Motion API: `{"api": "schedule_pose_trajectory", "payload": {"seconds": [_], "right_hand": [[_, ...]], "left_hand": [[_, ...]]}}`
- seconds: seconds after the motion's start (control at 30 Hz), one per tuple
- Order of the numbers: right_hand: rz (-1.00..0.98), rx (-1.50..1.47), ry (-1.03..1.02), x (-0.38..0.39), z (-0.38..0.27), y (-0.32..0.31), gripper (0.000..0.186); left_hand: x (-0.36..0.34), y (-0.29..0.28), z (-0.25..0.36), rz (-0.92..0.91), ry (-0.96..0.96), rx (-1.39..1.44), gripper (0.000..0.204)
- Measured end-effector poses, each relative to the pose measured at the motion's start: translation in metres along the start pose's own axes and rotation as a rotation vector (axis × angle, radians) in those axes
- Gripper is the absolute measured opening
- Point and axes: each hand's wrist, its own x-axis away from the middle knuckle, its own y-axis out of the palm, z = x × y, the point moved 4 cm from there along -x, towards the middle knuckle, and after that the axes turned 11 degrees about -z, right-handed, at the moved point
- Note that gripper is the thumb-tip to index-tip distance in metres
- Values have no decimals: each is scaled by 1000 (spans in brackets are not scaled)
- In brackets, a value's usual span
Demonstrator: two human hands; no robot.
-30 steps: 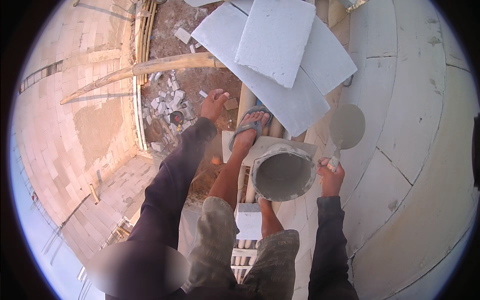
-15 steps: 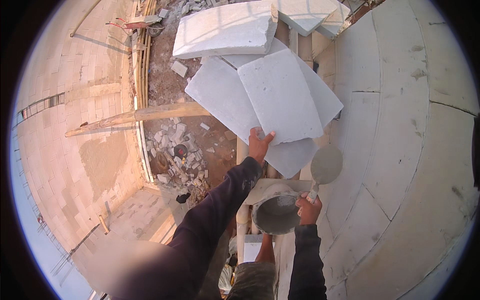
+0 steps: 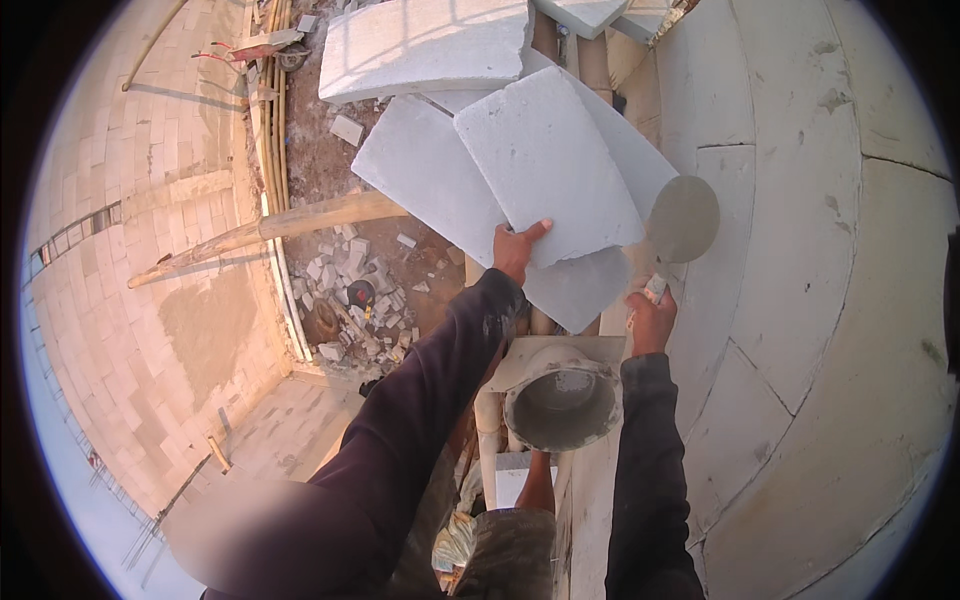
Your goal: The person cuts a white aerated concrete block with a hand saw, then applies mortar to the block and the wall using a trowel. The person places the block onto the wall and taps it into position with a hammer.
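1. Here, two hands are in view. The left hand [image 3: 515, 250] is clamped on the near edge of the top block [image 3: 545, 165], thumb lying on its upper face, the other fingers hidden beneath.
2. The right hand [image 3: 651, 320] is closed around the handle of one trowel [image 3: 682, 220], whose rounded blade, coated with grey mortar, points away from the person and lies just right of the top block.
3. At least four pale grey blocks are stacked in a loose pile: the top block, a lower block [image 3: 425, 175] partly under it to the left, another part-hidden beneath, and a far block [image 3: 425, 45] beyond them. Further pieces show at the far edge.
4. One bucket [image 3: 560, 405], grey inside, sits near the person, between the two forearms and below both hands.
5. One rough wooden pole [image 3: 270, 230] lies on the ground to the left, with scattered rubble [image 3: 350, 290] near it.
6. A curved wall [image 3: 830, 250] of pale blocks fills the right side.
7. No package or label can be made out.
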Motion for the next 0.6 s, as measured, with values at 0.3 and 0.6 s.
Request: {"api": "schedule_pose_trajectory", "payload": {"seconds": [0.3,0.6], "right_hand": [[-155,91,-72,-67,-30,49,15],[-405,-59,-7,63,-8,54,15]], "left_hand": [[-5,-32,-20,32,-19,178,74],[89,-104,103,-299,-120,-100,65]]}}
